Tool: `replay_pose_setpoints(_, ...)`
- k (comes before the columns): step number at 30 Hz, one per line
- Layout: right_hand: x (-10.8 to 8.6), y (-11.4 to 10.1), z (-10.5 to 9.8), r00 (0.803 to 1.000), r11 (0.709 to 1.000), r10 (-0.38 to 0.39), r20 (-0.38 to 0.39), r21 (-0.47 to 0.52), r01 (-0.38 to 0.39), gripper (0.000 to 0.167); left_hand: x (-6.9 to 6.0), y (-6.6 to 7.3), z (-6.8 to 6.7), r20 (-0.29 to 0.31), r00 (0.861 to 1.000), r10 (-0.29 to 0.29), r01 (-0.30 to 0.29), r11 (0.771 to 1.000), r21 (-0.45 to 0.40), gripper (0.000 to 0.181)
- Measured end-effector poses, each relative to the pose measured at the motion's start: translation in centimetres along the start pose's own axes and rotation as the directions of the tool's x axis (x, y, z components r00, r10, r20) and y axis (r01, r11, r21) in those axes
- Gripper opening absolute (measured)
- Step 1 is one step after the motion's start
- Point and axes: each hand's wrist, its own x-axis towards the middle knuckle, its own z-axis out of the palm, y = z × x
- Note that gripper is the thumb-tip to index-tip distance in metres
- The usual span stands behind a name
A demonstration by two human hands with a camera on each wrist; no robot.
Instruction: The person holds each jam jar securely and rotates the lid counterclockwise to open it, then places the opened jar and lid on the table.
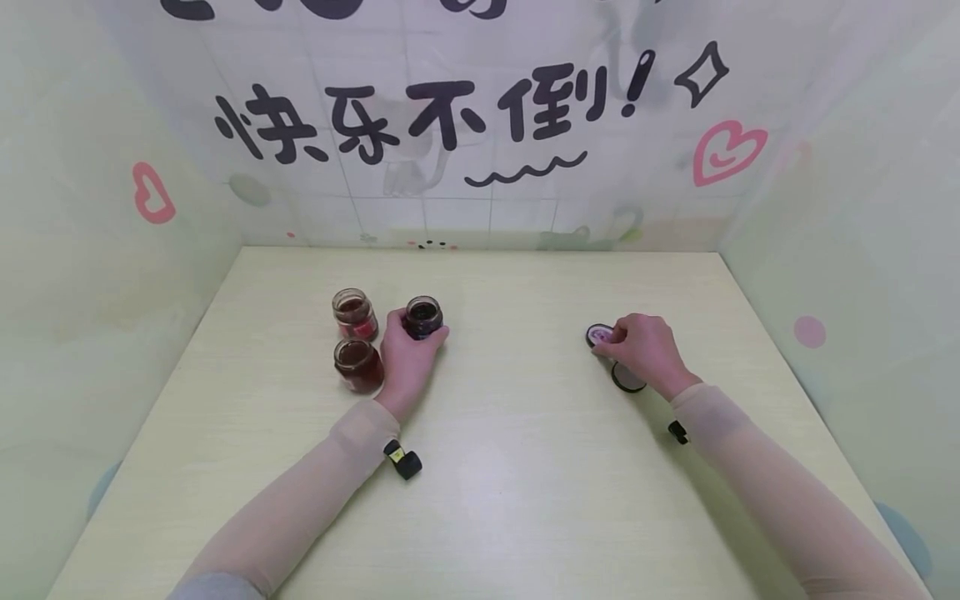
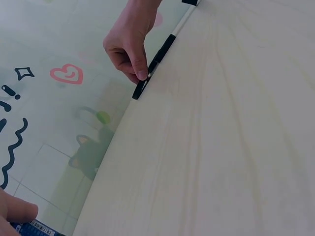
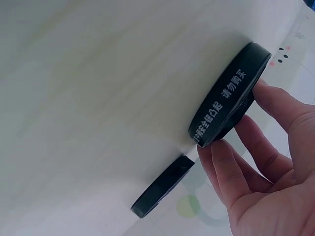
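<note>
My left hand (image 1: 407,364) grips a glass jar of dark jam (image 1: 424,310) that has no lid on it, on the left half of the table. A bit of its blue label (image 2: 37,228) shows in the left wrist view. Over on the right, my right hand (image 1: 647,346) pinches a black-rimmed jar lid (image 3: 230,94) at its edge, between thumb and fingers. White lettering runs along that rim, and its pale purple face (image 1: 599,335) shows from above. A second black lid (image 3: 163,187) lies beside it, partly under my right hand in the head view.
Left of my left hand stand two more lidless glass jars, one with red contents (image 1: 355,315) at the back and one with brownish-red contents (image 1: 359,367) in front. Printed walls border the pale table (image 1: 495,483) at the back and sides.
</note>
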Motion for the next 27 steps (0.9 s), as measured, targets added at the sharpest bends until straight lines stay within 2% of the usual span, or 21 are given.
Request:
replay_pose_setpoints(4, 0.0, -0.01, -0.03, 1.0, 1.0, -0.002, -0.002, 0.001, 0.002, 0.028, 0.08, -0.19, 0.14, 0.012, 1.0, -0.013, 0.013, 1.0, 0.01, 0.069)
replay_pose_setpoints(17, -0.3, -0.1, -0.08, 1.0, 1.0, -0.021, -0.012, -0.004, 0.021, 0.026, 0.07, -0.15, 0.33, 0.032, 0.999, 0.004, -0.006, 0.999, 0.037, 0.076)
replay_pose_setpoints(27, -0.19, -0.08, -0.35, 1.0, 1.0, -0.028, 0.009, 0.008, 0.028, 0.038, 0.19, 0.66, -0.15, 0.107, 0.993, 0.051, -0.061, 0.994, 0.095, 0.093)
